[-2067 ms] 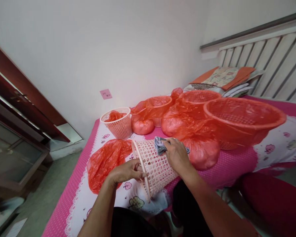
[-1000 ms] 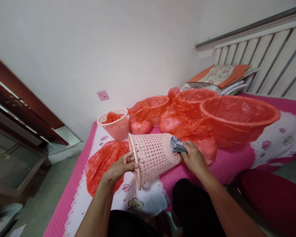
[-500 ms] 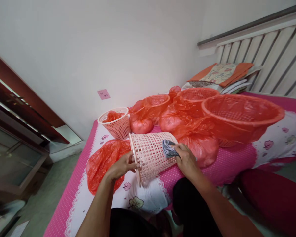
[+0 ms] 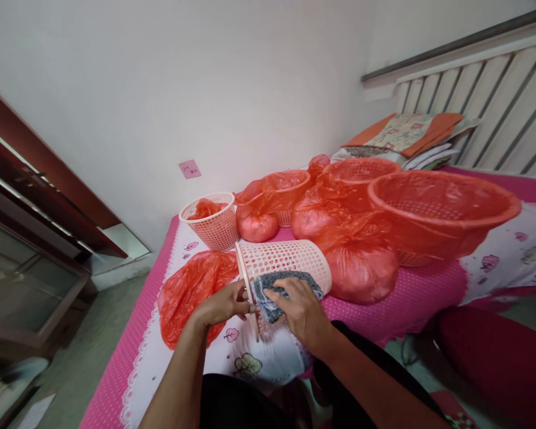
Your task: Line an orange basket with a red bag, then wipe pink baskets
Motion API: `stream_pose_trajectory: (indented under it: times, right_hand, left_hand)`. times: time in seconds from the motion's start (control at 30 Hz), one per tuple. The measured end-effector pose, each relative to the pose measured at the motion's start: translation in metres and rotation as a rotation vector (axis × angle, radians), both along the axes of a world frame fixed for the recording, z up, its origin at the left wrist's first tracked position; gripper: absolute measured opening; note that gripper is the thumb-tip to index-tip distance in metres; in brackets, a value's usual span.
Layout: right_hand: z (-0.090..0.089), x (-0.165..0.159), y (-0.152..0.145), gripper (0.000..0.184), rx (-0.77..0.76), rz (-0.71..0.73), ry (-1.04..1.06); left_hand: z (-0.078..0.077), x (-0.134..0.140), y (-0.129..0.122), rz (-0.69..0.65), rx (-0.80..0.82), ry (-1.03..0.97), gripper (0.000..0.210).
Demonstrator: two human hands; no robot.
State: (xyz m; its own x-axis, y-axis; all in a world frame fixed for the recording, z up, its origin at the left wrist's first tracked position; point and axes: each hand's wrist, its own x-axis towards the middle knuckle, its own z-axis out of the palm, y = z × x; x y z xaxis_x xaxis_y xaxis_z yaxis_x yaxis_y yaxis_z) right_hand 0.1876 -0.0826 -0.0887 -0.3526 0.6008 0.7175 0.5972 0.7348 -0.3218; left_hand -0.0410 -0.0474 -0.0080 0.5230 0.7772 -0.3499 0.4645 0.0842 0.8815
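A pale pink perforated plastic wastebasket [image 4: 290,255] lies on its side, its open rim facing left. My left hand [image 4: 226,304] grips that rim, fingers curled around its edge. With my right hand [image 4: 301,307] I press a grey-blue patterned cloth [image 4: 272,292] flat against the near side of the wastebasket, close to the rim. The cloth is partly hidden under my fingers. Left of the rim lies a crumpled red plastic bag [image 4: 192,292]. A filled red bag [image 4: 361,271] rests against the wastebasket's base.
Behind stands a pink wastebasket [image 4: 217,229] with red plastic inside. Several red-lined baskets, including a large one [image 4: 446,238], stand to the right. Folded fabrics [image 4: 402,134] are stacked near the radiator [image 4: 482,101]. A pink tablecloth [image 4: 120,363] covers the surface; a dark red stool [image 4: 495,363] is at right.
My right hand has slid the cloth leftward along the wastebasket, from near its base to near its rim. My left hand stays on the rim.
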Motion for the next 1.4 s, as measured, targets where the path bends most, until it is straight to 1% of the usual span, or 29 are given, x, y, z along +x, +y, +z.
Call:
stream_pose_trajectory:
  times: [0.2, 0.37, 0.5, 0.57, 0.7, 0.8, 0.93, 1.13, 1.27, 1.4]
  right_hand:
    - [0.008, -0.009, 0.0, 0.037, 0.051, 0.021, -0.021]
    - [0.01, -0.018, 0.005, 0.035, 0.087, -0.041, -0.008]
    - [0.017, -0.024, 0.01, 0.033, 0.098, -0.076, -0.007]
    - [0.022, -0.025, 0.012, 0.032, 0.092, -0.082, -0.009]
    - [0.031, -0.027, 0.017, 0.033, 0.06, -0.093, -0.025]
    - [0.034, -0.028, 0.021, 0.033, 0.027, -0.114, -0.035]
    - [0.036, -0.029, 0.028, 0.036, -0.004, -0.181, -0.036]
    - [0.038, -0.017, 0.043, 0.038, -0.07, -0.3, -0.081]
    - [0.037, 0.001, 0.053, 0.038, -0.145, -0.386, -0.103]
    - [0.031, 0.023, 0.062, 0.042, -0.186, -0.456, -0.101]
  left_hand:
    - [0.001, 0.003, -0.003, 0.012, -0.018, 0.04, 0.052]
    - [-0.001, 0.002, -0.002, 0.0, -0.004, 0.051, 0.049]
    - [-0.002, 0.001, -0.003, 0.008, 0.001, 0.066, 0.044]
    - [-0.003, 0.0, -0.003, 0.007, 0.0, 0.078, 0.043]
    - [-0.007, -0.001, -0.002, 0.019, -0.007, 0.069, 0.047]
    - [-0.009, -0.002, -0.001, -0.003, -0.019, 0.059, 0.05]
    - [-0.008, -0.002, -0.002, 0.0, -0.042, 0.066, 0.051]
    - [-0.003, 0.003, -0.005, -0.013, -0.072, 0.082, 0.045]
    - [-0.004, 0.003, -0.006, -0.015, -0.081, 0.065, 0.044]
    - [-0.007, 0.002, -0.004, -0.019, -0.092, 0.078, 0.043]
